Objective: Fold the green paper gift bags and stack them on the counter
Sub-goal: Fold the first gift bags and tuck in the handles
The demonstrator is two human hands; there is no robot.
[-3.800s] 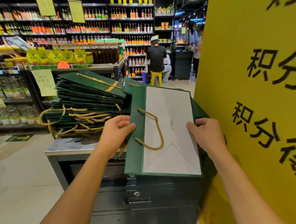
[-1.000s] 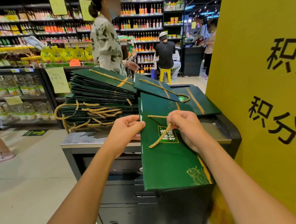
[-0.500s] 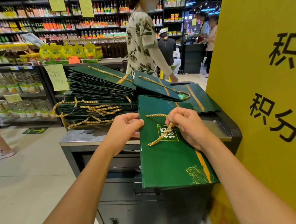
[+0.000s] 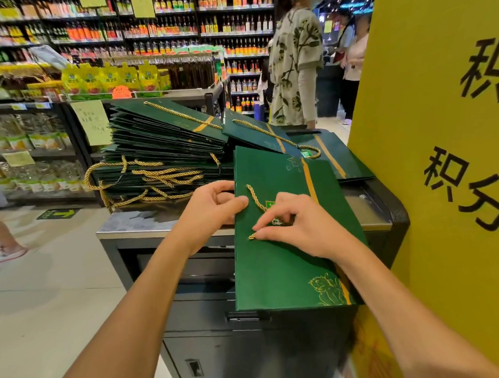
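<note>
The flattened green gift bag (image 4: 277, 263) rests at lower centre, overhanging the desk (image 4: 144, 225). The right hand (image 4: 301, 232) pinches its gold rope handle (image 4: 254, 197), and the left hand (image 4: 211, 209) grips the left edge. The bag is judged light, stiff and easily creased, so hold it by the edges. The folded stack (image 4: 163, 153) sits behind, centre left. The yellow board (image 4: 431, 102) at right reads "积分". The bag label is illegible.

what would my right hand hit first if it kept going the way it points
Most likely the left hand, gripping the bag just ahead; the stack of bags lies beyond. Depth is unclear.
</note>
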